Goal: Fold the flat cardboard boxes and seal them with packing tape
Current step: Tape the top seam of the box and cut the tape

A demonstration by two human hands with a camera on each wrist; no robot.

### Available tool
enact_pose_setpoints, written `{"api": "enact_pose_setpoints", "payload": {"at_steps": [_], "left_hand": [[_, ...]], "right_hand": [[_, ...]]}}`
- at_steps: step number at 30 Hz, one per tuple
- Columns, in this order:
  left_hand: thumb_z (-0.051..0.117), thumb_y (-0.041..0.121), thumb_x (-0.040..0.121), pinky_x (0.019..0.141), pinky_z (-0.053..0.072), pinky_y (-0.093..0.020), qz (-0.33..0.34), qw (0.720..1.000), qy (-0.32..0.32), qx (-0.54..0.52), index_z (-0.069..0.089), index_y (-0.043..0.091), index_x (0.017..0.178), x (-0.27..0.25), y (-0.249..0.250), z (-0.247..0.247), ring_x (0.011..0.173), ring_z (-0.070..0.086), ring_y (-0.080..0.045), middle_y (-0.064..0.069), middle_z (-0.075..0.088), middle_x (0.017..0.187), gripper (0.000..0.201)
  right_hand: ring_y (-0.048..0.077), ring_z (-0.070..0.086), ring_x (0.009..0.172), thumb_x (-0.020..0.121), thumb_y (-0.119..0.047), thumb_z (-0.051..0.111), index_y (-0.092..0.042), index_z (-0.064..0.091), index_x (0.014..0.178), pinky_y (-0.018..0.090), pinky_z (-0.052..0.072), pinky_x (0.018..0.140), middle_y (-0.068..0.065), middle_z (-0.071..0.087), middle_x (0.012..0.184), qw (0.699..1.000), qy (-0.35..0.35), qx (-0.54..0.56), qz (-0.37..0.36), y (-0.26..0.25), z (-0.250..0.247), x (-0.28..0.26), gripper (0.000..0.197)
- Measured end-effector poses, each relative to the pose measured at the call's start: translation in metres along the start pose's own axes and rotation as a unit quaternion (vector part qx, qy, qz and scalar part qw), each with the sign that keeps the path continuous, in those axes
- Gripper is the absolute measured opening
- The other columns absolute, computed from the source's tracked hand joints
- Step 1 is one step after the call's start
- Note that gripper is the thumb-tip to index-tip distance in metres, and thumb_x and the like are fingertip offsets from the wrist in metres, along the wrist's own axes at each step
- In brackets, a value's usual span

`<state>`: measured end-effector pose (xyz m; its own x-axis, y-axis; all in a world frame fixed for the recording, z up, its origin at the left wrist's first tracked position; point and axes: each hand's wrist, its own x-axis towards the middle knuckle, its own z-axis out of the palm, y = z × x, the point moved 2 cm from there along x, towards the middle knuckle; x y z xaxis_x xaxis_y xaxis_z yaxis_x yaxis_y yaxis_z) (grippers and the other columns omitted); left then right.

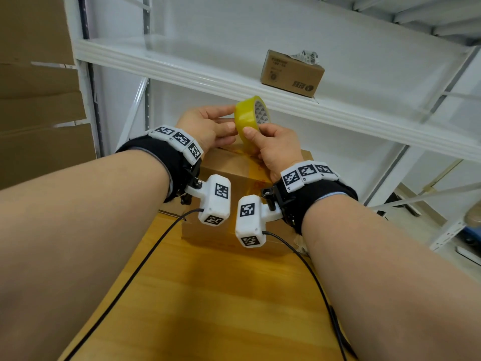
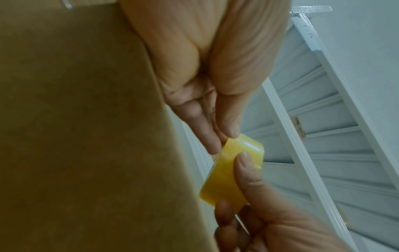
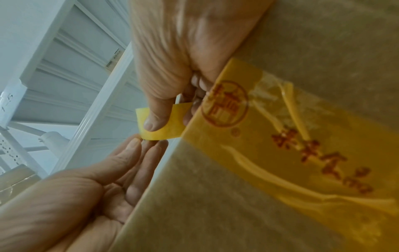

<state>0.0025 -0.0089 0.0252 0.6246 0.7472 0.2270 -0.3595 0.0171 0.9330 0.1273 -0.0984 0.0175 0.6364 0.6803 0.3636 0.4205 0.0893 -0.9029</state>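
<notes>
Near side: bare wooden tabletop (image 1: 213, 303) open in front of the cardboard box (image 1: 229, 173), crossed only by two thin black cables (image 1: 145, 259).
Above the box: both hands, left hand (image 1: 208, 128) and right hand (image 1: 276, 147), with the tape roll (image 1: 251, 114) fill the gap under the white shelf edge (image 1: 260, 95).
Far side: shelf frame close behind the box, little room.
Left: stacked flat cardboard (image 1: 39, 100) walls that side.
Shelf top: open except a small brown carton (image 1: 292, 74) at its front edge.
Right: open floor beyond the table, past slanted shelf braces (image 1: 416, 199).
</notes>
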Motion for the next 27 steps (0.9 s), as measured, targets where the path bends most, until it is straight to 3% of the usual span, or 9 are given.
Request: {"api": "enact_pose_setpoints", "payload": {"at_steps": [7,10,13,16,21,27], "left_hand": [[0.063,-0.004,0.087,0.069,0.059,-0.025,0.018,0.999,0.026,0.009,0.067,0.006,0.110,-0.002,0.000,0.000,0.090,0.072,-0.022,-0.014,0.071,0.105,0.026],[0.068,-0.001,0.084,0.069,0.058,-0.027,0.032,0.997,0.066,0.002,0.059,0.005,0.106,-0.001,0.000,-0.003,0.086,0.072,-0.024,-0.016,0.069,0.099,0.025],[0.064,0.021,0.092,0.072,0.060,-0.028,-0.008,0.997,0.072,-0.020,0.053,0.002,0.110,0.000,0.002,-0.002,0.080,0.072,-0.021,-0.014,0.069,0.093,0.027],[0.043,0.047,0.099,0.079,0.058,-0.031,-0.063,0.997,0.047,-0.001,0.060,0.002,0.103,0.002,0.005,0.002,0.087,0.070,-0.023,-0.015,0.069,0.097,0.048],[0.039,0.032,0.103,0.066,0.058,-0.026,-0.086,0.994,0.052,0.034,0.059,0.001,0.094,0.000,0.007,0.008,0.075,0.066,-0.021,-0.016,0.065,0.090,0.038],[0.041,0.018,0.102,0.075,0.058,-0.031,-0.107,0.994,0.038,0.001,0.057,0.000,0.106,-0.004,0.008,0.009,0.079,0.065,-0.021,-0.012,0.064,0.089,0.024]], "right_hand": [[0.021,0.072,0.080,0.080,-0.034,0.078,-0.029,0.077,0.082,0.050,0.060,0.080,0.000,0.077,0.083,1.000,0.000,-0.001,-0.007,0.001,0.000,0.000,0.006],[0.024,0.073,0.086,0.076,-0.036,0.078,-0.028,0.078,0.088,0.050,0.060,0.082,-0.001,0.077,0.086,1.000,-0.020,-0.006,-0.002,0.002,0.002,0.000,0.015],[0.024,0.072,0.087,0.076,-0.035,0.079,-0.026,0.077,0.090,0.050,0.059,0.083,-0.001,0.076,0.087,0.999,-0.035,-0.018,-0.004,0.003,0.002,0.000,0.017],[0.027,0.072,0.088,0.075,-0.035,0.079,-0.027,0.077,0.086,0.052,0.058,0.084,0.000,0.076,0.087,0.999,-0.040,-0.022,-0.012,0.003,0.003,-0.001,0.014],[0.032,0.071,0.092,0.070,-0.037,0.078,-0.031,0.076,0.082,0.054,0.058,0.084,0.004,0.075,0.091,0.999,-0.053,-0.007,-0.006,0.004,0.004,-0.001,0.014],[0.034,0.070,0.096,0.077,-0.026,0.079,-0.022,0.076,0.088,0.054,0.057,0.086,0.010,0.075,0.097,0.997,-0.079,0.010,0.003,0.002,0.002,-0.004,0.012]]}}
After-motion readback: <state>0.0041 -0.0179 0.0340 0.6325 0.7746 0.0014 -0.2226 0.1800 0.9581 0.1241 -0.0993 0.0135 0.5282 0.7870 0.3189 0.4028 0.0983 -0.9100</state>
